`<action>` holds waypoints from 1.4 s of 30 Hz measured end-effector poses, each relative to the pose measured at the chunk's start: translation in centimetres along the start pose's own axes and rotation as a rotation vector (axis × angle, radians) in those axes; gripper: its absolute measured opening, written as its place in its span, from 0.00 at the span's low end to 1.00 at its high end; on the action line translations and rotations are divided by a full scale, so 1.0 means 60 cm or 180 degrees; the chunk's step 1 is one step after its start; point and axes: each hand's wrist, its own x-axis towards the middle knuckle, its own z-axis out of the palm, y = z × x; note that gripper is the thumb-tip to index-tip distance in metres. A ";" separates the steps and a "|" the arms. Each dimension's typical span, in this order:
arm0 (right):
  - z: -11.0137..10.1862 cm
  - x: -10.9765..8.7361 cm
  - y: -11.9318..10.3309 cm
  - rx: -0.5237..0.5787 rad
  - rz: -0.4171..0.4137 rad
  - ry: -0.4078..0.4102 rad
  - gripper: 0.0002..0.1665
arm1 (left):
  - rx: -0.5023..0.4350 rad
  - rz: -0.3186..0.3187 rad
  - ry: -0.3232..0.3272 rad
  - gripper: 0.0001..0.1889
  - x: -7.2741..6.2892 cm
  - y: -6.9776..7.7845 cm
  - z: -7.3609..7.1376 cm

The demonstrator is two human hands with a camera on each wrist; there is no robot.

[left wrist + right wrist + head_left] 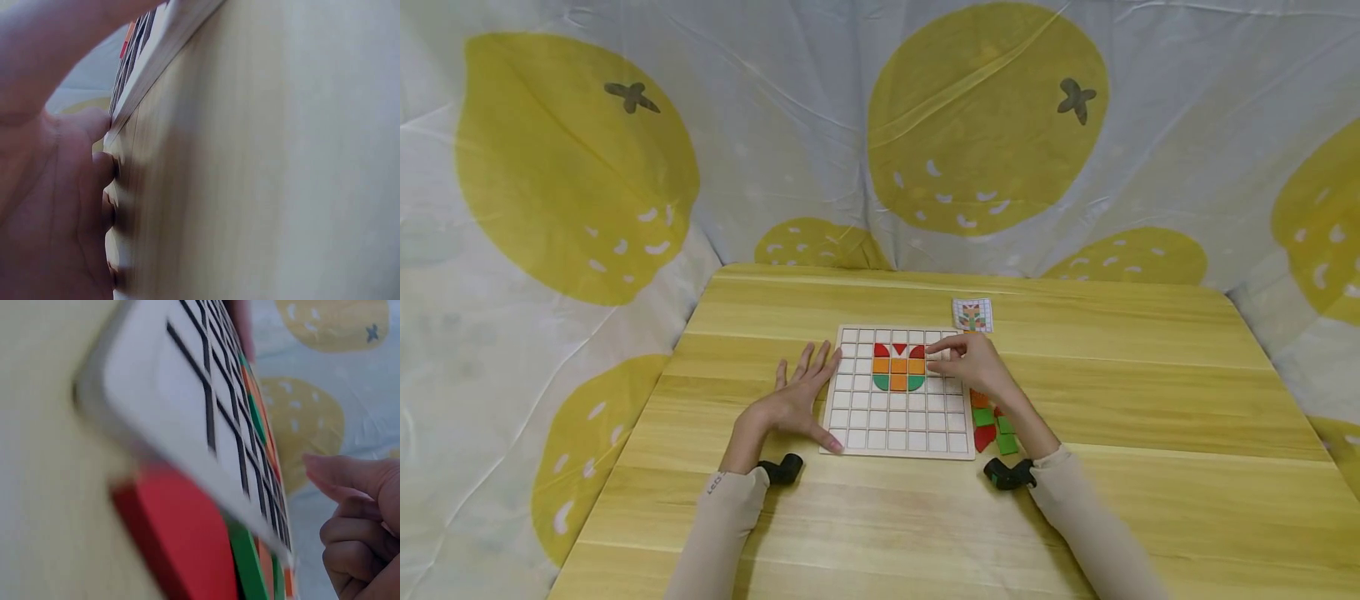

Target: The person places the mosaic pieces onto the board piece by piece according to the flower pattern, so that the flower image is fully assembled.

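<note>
A square wooden grid board lies on the table with coloured tiles set in its upper middle. Along the top are two red rounded tiles with a red triangle between them. Orange square tiles fill the row below. Under those, green rounded tiles flank one more orange square. My left hand is spread along the board's left edge, thumb on the near corner. Over the board's right side, my right hand has thumb and index fingertip apart beside the upper right red tile, nothing visible between them.
Loose tiles lie right of the board, partly under my right forearm: a red one, several green ones and orange ones. A small printed pattern card lies beyond the board's far right corner. Lemon-print cloth hangs behind the table.
</note>
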 end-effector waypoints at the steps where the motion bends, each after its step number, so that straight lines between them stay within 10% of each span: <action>1: -0.013 0.000 0.006 -0.0032 -0.0002 0.0029 0.14 | -0.0002 0.0005 0.0001 0.82 0.000 0.000 0.000; 13: -0.110 0.018 0.074 -0.0127 0.0185 0.0234 0.20 | 0.0040 0.0008 0.0012 0.82 0.000 0.001 0.002; 42: -0.109 0.025 0.081 -0.0257 0.0356 0.0189 0.17 | 0.0009 0.0032 0.0045 0.82 0.001 -0.001 0.002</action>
